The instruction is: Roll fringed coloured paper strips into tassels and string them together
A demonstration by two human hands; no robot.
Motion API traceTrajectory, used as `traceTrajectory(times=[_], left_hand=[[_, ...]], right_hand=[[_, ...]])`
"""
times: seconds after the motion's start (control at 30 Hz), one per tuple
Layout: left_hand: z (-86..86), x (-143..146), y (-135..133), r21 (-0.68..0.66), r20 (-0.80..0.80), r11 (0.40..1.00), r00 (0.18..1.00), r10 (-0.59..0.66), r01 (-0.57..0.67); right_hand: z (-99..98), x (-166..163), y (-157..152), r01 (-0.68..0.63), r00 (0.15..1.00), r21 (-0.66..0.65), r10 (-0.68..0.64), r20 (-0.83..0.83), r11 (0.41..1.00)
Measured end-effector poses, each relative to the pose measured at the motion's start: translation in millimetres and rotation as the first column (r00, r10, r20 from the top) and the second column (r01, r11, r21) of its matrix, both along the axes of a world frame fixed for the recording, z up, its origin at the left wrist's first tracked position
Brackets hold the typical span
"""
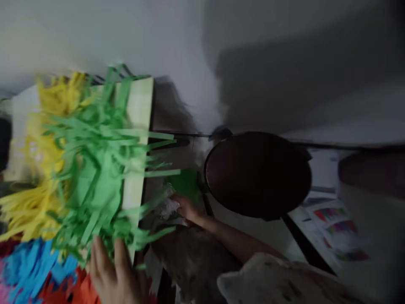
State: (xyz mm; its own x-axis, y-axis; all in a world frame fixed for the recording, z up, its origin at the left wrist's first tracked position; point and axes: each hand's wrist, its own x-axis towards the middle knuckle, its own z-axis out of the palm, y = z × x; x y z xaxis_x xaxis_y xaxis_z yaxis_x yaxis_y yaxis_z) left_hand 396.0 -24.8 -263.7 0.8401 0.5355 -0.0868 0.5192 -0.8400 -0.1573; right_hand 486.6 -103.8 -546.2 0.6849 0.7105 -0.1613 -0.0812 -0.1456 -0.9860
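The picture is smeared by motion. My left hand (pixel 112 274) lies with fingers stretched out on the near edge of a heap of green paper strips (pixel 101 169) on a pale board (pixel 139 139). My right hand (pixel 186 209) reaches down past the board's edge, fingers curled at a white crumpled scrap (pixel 169 207) and a green piece of paper (pixel 185 183). Whether it grips them is unclear.
Yellow strips (pixel 47 143) lie left of the green ones, blue (pixel 28 264) and red-orange strips (pixel 85 291) lower left. A round dark stool seat (pixel 257 173) stands right of my hand. Printed sheets with colour patches (pixel 338 230) lie at lower right.
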Motion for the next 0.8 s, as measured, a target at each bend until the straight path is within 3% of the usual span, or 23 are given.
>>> traceTrajectory(times=[0.1, 0.2, 0.3, 0.37, 0.43, 0.5, 0.57, 0.6, 0.67, 0.73, 0.8], left_hand=[[-7.5, 19.4, -19.0, 0.095, 0.119, 0.995, 0.992, -0.027, 0.016], [1.2, 30.5, -30.0, 0.158, 0.164, 0.985, 0.986, 0.042, -0.068], [28.8, 25.1, -49.7, 0.192, 0.213, 0.978, 0.976, 0.046, -0.088], [46.4, 18.0, -70.8, 0.201, 0.306, 0.978, 0.952, -0.003, -0.061], [49.8, 15.1, -93.7, 0.143, 0.437, 0.989, 0.894, -0.101, 0.042], [31.2, 21.8, -113.4, -0.048, 0.524, 0.978, 0.838, -0.151, 0.205], [-7.3, 38.9, -127.5, -0.371, 0.448, 0.891, 0.891, -0.075, 0.262], [-30.7, 49.7, -132.5, -0.504, 0.330, 0.847, 0.944, 0.010, 0.167], [-76.9, 70.7, -138.7, -0.626, 0.069, 0.774, 0.983, 0.169, -0.089], [-113.1, 84.7, -139.6, -0.655, 0.010, 0.747, 0.987, 0.163, -0.117], [-134.7, 89.3, -135.7, -0.675, 0.018, 0.734, 0.992, 0.122, -0.078]], right_hand=[[58.0, 6.6, -45.8, 0.038, 0.989, 0.069, -0.048, 0.142, 0.997], [98.0, 25.3, -112.9, 0.149, 0.948, 0.105, -0.172, 0.266, 0.983], [110.2, 53.3, -177.5, 0.303, 0.877, 0.124, -0.328, 0.352, 0.945], [106.2, 69.7, -210.2, 0.404, 0.824, 0.101, -0.410, 0.391, 0.909], [97.7, 79.1, -234.8, 0.479, 0.788, 0.032, -0.446, 0.424, 0.877], [89.1, 80.2, -254.8, 0.523, 0.774, -0.072, -0.437, 0.459, 0.850], [83.5, 74.3, -272.5, 0.533, 0.778, -0.194, -0.387, 0.494, 0.824], [82.4, 69.7, -280.6, 0.528, 0.785, -0.256, -0.351, 0.511, 0.810], [84.0, 59.0, -294.3, 0.502, 0.804, -0.377, -0.259, 0.534, 0.778], [91.0, 49.3, -303.1, 0.462, 0.825, -0.495, -0.151, 0.545, 0.736], [104.7, 43.2, -305.9, 0.419, 0.835, -0.603, -0.026, 0.550, 0.679]])
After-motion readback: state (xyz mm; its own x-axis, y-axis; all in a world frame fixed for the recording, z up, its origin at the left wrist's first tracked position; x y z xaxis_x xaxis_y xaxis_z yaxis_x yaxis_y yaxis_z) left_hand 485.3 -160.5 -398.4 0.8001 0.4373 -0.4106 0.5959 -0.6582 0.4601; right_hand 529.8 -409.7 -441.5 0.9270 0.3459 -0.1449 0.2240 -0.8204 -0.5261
